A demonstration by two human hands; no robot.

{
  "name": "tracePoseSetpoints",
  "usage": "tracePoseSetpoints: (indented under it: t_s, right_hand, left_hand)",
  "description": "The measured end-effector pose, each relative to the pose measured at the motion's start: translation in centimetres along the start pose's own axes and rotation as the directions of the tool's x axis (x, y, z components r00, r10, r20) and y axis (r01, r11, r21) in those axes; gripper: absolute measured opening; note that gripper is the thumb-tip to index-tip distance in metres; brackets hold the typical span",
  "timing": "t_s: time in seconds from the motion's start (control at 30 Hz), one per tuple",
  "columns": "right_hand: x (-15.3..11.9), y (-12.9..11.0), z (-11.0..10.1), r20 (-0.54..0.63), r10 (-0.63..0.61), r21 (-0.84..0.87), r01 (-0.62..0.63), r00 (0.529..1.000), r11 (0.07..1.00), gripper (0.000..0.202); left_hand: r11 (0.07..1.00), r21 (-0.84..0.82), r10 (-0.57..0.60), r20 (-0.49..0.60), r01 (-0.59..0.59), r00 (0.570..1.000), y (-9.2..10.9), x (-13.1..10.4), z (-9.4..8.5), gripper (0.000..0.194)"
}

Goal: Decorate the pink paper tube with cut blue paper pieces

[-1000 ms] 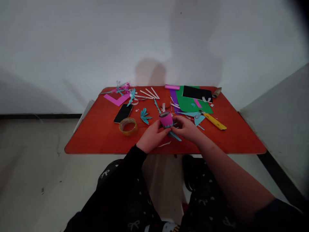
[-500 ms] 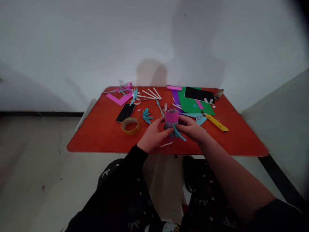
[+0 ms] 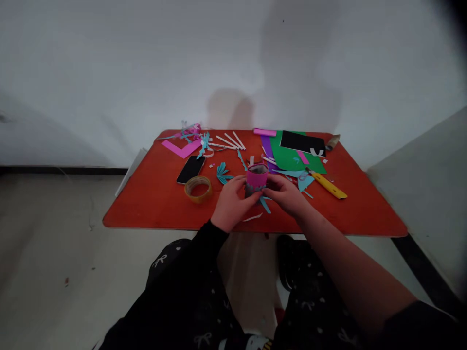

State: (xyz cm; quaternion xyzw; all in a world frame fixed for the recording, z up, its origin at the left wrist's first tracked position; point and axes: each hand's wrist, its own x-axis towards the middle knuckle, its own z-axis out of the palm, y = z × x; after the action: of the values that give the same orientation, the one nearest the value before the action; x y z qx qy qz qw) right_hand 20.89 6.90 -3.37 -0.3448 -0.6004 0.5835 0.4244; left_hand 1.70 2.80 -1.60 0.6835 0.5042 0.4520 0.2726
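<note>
Both hands close around a small paper cylinder (image 3: 257, 179), bright pink on top with a scalloped pale-blue band and a darker lower part. Its open top faces up and leans slightly toward me. My left hand (image 3: 230, 204) grips its left side, thumb across the front. On the other side my right hand (image 3: 286, 193) holds it, thumb and fingertips at the lower front. A teal paper strip (image 3: 265, 205) sticks out below the right thumb; where its upper end joins is hidden. A folded teal paper fan (image 3: 222, 173) lies left of the cylinder.
On the red table (image 3: 146, 209) lie a tape roll (image 3: 199, 198), a phone (image 3: 190, 169), a yellow utility knife (image 3: 330, 187), green paper (image 3: 288, 158), a black sheet (image 3: 302, 142), white paper sticks (image 3: 231, 141), a pink paper angle (image 3: 181, 149) and paper scraps. A wall (image 3: 146, 73) stands behind.
The cylinder has turned and tipped a little, showing more of its inside, and shifted slightly left. Less teal paper shows under my right thumb. Both hands keep their hold.
</note>
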Motion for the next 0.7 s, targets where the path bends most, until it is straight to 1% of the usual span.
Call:
tracePoseSetpoints:
  t_s: [0.17, 0.23, 0.27, 0.3, 0.37, 0.43, 0.47, 0.53, 0.57, 0.7]
  right_hand:
    - [0.2, -0.2, -0.1, -0.025, 0.021, -0.079, -0.023, 0.999, 0.997, 0.039]
    - [0.3, -0.1, 0.1, -0.080, 0.016, -0.127, -0.026, 0.997, 0.992, 0.040]
    - [0.3, -0.1, 0.2, -0.111, 0.007, -0.149, -0.024, 0.994, 0.988, 0.042]
    - [0.3, -0.1, 0.3, -0.139, -0.005, -0.167, -0.019, 0.990, 0.986, 0.042]
    - [0.1, -0.3, 0.4, -0.177, -0.036, -0.181, 0.003, 0.983, 0.983, 0.041]
    - [-0.1, -0.7, 0.4, -0.217, -0.085, -0.180, 0.046, 0.972, 0.983, 0.037]
    - [-0.2, -1.0, 0.3, -0.238, -0.116, -0.187, 0.072, 0.964, 0.980, 0.036]
    - [-0.4, -1.4, 0.2, -0.250, -0.172, -0.224, 0.116, 0.953, 0.968, 0.033]
    - [-0.5, -1.6, 0.2, -0.238, -0.194, -0.250, 0.133, 0.952, 0.959, 0.033]
    - [-1.1, -2.1, 0.4, -0.111, -0.231, -0.306, 0.188, 0.967, 0.933, 0.034]
  left_hand:
    - [0.998, -0.025, -0.051, 0.018, 0.051, 0.999, 0.0, 0.2, -0.1, 0.036]
    - [0.987, -0.110, -0.119, 0.016, 0.120, 0.993, -0.2, 0.3, 0.1, 0.040]
    - [0.966, -0.194, -0.165, 0.030, 0.168, 0.986, -0.3, 0.4, 0.2, 0.044]
    - [0.930, -0.296, -0.209, 0.061, 0.218, 0.976, -0.5, 0.5, 0.3, 0.048]
    - [0.813, -0.502, -0.260, 0.141, 0.295, 0.955, -0.8, 0.8, 0.2, 0.052]
    - [0.663, -0.667, -0.270, 0.210, 0.340, 0.940, -1.1, 1.1, -0.1, 0.048]
    - [0.595, -0.722, -0.268, 0.237, 0.354, 0.934, -1.2, 1.2, -0.3, 0.044]
    - [0.488, -0.783, -0.258, 0.292, 0.385, 0.921, -1.3, 1.2, -0.8, 0.040]
    - [0.456, -0.792, -0.256, 0.320, 0.406, 0.912, -1.2, 1.2, -0.9, 0.040]
    - [0.381, -0.784, -0.292, 0.402, 0.491, 0.868, -0.6, 0.8, -1.1, 0.044]
